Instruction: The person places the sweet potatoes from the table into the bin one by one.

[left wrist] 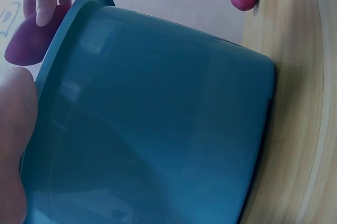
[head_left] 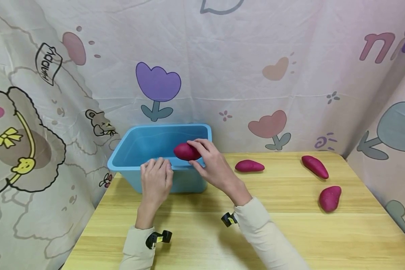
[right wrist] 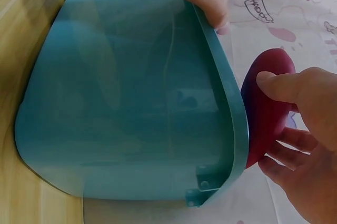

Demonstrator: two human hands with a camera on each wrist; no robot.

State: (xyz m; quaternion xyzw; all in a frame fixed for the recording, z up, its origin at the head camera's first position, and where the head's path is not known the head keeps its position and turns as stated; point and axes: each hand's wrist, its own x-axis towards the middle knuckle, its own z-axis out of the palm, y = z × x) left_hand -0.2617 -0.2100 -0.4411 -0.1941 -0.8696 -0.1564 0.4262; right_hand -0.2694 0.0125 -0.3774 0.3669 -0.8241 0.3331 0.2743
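Note:
My right hand (head_left: 217, 168) pinches a purple-skinned sweet potato (head_left: 185, 151) between thumb and fingers, above the near right part of the blue plastic bin (head_left: 185, 180). The right wrist view has the same sweet potato (right wrist: 268, 103) just past the bin's rim, with the thumb on its near side. On the near rim, left of centre, my left hand (head_left: 156, 180) grips with its fingers curled over the edge. What shows of the bin's inside is bare blue plastic; its floor near the front is hidden by the front wall and my hands.
Right of the bin lies one sweet potato (head_left: 249, 166) on the wooden table (head_left: 195, 232). Farther right are a long sweet potato (head_left: 315, 167) and a rounder sweet potato (head_left: 330, 198). A printed curtain (head_left: 222, 67) hangs behind the table and at both sides.

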